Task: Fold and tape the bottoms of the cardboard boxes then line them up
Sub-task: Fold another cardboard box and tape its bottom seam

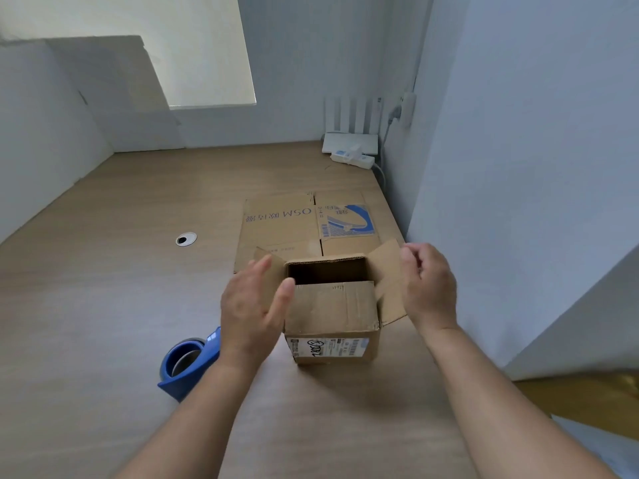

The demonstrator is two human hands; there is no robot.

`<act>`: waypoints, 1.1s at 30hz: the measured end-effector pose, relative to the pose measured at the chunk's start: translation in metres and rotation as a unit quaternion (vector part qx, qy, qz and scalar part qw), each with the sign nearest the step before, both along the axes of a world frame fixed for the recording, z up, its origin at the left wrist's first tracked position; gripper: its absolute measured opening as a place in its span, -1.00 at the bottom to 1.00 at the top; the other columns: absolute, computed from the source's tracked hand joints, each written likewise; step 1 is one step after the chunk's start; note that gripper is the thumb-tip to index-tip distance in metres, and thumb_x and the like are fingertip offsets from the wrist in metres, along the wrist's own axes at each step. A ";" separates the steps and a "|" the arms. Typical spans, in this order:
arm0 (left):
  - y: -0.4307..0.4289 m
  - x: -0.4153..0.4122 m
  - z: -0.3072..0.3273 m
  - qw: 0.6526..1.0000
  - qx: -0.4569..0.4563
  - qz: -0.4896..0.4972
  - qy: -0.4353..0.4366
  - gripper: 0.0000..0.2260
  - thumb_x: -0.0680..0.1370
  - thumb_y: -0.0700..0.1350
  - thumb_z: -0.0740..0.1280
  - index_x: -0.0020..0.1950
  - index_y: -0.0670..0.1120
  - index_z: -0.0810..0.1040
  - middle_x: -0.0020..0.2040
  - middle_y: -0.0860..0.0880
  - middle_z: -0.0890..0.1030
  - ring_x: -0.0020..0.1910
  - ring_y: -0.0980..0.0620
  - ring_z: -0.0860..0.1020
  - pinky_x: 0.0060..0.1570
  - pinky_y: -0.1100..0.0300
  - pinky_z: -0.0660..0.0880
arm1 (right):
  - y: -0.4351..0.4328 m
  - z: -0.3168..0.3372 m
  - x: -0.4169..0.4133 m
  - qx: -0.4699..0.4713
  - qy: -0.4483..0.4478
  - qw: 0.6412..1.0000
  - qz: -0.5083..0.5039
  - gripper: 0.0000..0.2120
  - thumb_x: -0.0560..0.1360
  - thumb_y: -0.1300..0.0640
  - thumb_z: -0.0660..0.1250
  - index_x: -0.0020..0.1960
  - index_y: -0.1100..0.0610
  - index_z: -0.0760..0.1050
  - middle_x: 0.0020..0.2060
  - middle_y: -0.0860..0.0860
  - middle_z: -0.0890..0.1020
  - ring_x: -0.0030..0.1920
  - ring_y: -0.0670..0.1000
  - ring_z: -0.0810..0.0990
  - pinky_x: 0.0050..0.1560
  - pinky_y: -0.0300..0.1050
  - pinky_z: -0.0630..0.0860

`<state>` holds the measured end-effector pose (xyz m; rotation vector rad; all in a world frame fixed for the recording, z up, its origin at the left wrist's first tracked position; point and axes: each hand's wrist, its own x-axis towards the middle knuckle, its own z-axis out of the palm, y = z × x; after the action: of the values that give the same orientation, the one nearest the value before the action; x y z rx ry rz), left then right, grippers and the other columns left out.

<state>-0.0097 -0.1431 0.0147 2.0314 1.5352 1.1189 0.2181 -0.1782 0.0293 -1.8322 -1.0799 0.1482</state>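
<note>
Head: one upright box (332, 305), one flattened box (276, 229).

Wood-grain desktop (121, 271), with a round cable grommet (186, 239) left of centre. White partition walls (518, 133) close its far, left and right edges. Bright window panel (207, 46) at upper left. White router (349, 141) and power strip (352, 159) in the far right corner.
</note>
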 end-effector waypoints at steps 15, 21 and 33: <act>-0.021 -0.004 0.013 0.954 -0.205 -0.037 0.215 -0.08 0.38 0.32 0.36 0.56 0.04 -0.05 0.56 -0.09 0.02 0.54 -0.08 -0.06 0.50 -0.11 -0.15 | 0.005 0.005 -0.016 -0.279 -0.014 0.960 -0.013 -0.94 0.56 0.22 0.20 -0.04 0.15 0.45 -0.13 0.04 0.54 -0.14 0.04 0.42 -0.29 -0.18 0.31; -0.035 -0.020 0.016 0.957 -0.285 0.049 0.014 0.02 0.44 0.09 0.45 0.55 -0.02 -0.28 0.57 -0.10 -0.14 0.54 -0.12 -0.04 0.45 -0.03 0.09 | -0.005 0.006 -0.036 -0.212 0.046 0.976 0.035 -0.76 0.57 0.15 0.23 0.22 0.14 0.45 -0.01 -0.02 0.52 -0.09 -0.05 0.44 -0.31 -0.31 0.33; -0.051 -0.019 0.019 0.951 -0.293 0.049 -0.084 -0.75 0.62 -0.17 0.15 -0.27 -0.01 0.37 -0.34 0.03 0.43 -0.35 0.11 0.37 -0.39 0.32 0.29 | -0.027 0.003 -0.052 -0.157 0.073 0.971 0.163 -0.84 0.61 0.14 0.14 -0.07 0.14 0.44 -0.25 -0.03 0.52 -0.18 0.03 0.47 -0.25 -0.22 0.39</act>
<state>-0.0288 -0.1940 0.0337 1.4399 1.6455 0.7237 0.1662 -0.2057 0.0324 -1.8691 -1.3015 0.6713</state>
